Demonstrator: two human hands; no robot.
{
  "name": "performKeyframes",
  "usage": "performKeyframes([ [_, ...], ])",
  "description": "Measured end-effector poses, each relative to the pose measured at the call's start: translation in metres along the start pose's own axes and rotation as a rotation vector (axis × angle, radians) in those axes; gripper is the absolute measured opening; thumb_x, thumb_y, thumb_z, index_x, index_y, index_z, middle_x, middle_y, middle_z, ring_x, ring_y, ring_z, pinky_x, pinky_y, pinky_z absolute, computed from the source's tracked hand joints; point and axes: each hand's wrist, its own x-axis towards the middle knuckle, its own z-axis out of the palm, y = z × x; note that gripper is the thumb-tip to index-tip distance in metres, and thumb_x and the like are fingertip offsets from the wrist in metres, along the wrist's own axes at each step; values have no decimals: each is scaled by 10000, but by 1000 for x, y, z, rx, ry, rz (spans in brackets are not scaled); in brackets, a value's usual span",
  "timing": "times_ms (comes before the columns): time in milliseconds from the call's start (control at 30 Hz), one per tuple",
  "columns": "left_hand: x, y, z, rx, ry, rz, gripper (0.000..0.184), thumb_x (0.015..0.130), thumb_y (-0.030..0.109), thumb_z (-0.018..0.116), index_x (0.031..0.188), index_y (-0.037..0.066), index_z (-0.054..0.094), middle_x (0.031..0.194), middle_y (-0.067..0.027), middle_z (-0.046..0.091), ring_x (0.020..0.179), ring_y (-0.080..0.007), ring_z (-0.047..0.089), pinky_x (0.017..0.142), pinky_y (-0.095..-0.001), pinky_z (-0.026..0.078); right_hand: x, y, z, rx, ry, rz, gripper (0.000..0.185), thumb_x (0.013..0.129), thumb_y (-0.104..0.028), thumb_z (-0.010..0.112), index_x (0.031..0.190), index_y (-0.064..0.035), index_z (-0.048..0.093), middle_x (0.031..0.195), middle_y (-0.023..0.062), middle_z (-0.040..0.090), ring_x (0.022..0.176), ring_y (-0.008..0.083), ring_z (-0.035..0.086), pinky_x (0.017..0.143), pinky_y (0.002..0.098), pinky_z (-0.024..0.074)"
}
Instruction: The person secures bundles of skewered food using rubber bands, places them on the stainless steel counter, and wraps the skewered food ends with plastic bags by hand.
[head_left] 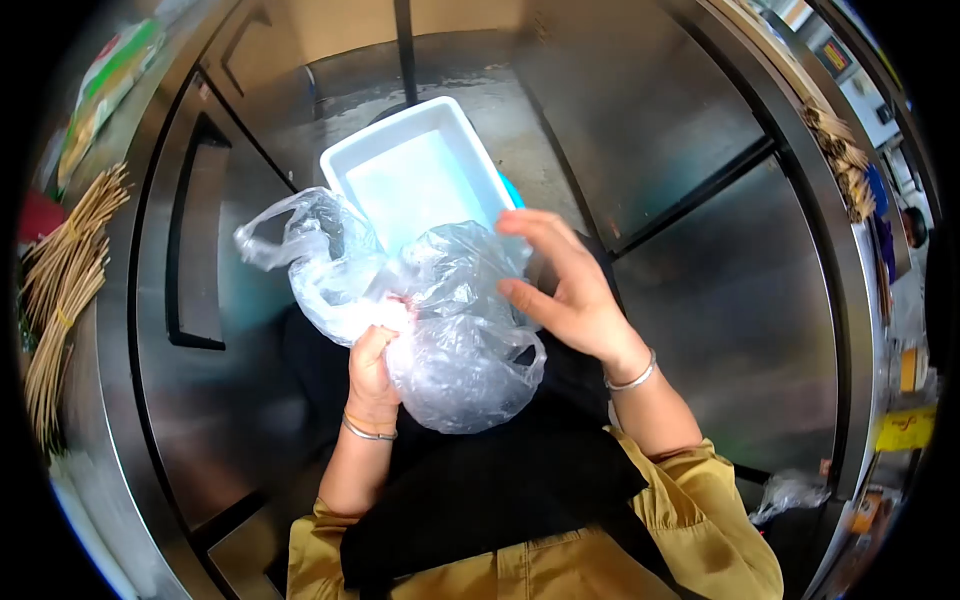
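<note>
My left hand (374,372) is closed on a clear plastic bag (465,365), gripping it by its left side. The bag is puffed out in front of my lap, and its handle loops stick out on both sides. Something small and reddish shows through the plastic near my left fingers, too unclear to name. To the right of the bag, my right hand (570,290) has its fingers apart and holds nothing. Beyond both hands is a white rectangular plastic tub (340,165), its near edge partly hidden by the bag.
Stainless steel cabinet doors (700,280) stand close on both sides. Bundles of thin wooden sticks (65,300) lie on the left counter, more sticks (840,160) on the right one. A crumpled plastic bag (788,495) is at the lower right. Bare floor (510,130) shows behind the tub.
</note>
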Motion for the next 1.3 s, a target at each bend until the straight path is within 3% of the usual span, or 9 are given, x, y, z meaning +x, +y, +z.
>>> performKeyframes([
  [200,-2,13,24,-294,-135,-194,288,862,124,504,1099,-20,580,1006,-94,626,903,-180,604,818,-299,489,-4,18,41,678,-435,353,603,809,-123,727,1324,3,440,1242,108,535,1148,173,487,980,314,396],
  [367,5,20,9,102,10,-52,296,863,79,525,1137,-28,563,1061,-100,622,928,-190,614,806,-316,514,-14,60,28,786,9,539,201,878,8,584,1076,-17,614,974,13,655,880,89,606,802,232,498],
  [600,3,16,-13,760,142,148,428,898,55,561,1312,-1,469,1243,-149,572,1055,-195,596,857,-291,483,-36,116,-21,1589,479,611,312,964,-221,487,1152,12,577,1047,128,646,910,256,634,804,400,533],
  [733,-17,-3,8,1417,-201,272,571,835,27,594,1376,39,414,1362,-169,481,1177,-296,535,976,-338,423,-34,105,-8,1578,571,521,300,945,-227,508,1164,-31,570,979,109,631,831,229,615,761,336,527],
  [900,-27,-26,-4,1229,-937,-147,583,850,165,633,1378,54,412,1292,-131,509,1198,-301,473,1018,-340,376,-21,103,13,1919,264,778,309,915,-348,468,1006,-62,540,678,38,457,530,151,387,486,281,322],
  [933,-30,-23,-9,1230,-930,-147,583,850,165,633,1378,54,412,1292,-131,509,1198,-301,473,1018,-340,376,-19,94,18,1745,399,925,303,917,-346,467,1004,-66,541,673,33,446,535,151,390,486,282,326],
  [1000,-44,-16,-24,623,-574,-514,485,889,214,610,1311,13,482,1242,-91,529,1148,-219,497,980,-339,391,-28,119,38,356,97,298,273,906,-335,500,985,-77,540,682,36,444,556,157,404,505,293,349],
  [1133,-51,-39,-42,402,-223,-532,426,897,228,612,1235,-16,522,1173,-43,538,1094,-139,491,934,-296,405,-11,85,34,1738,330,979,362,917,-196,556,1216,5,513,1042,147,633,919,247,624,805,371,529],
  [1300,-35,-50,-33,713,-152,-122,374,825,30,599,1192,24,525,1113,-37,561,992,-88,516,852,-223,429,-22,123,50,1461,286,956,202,926,-138,542,1070,2,561,946,94,625,799,190,612,692,322,520],
])
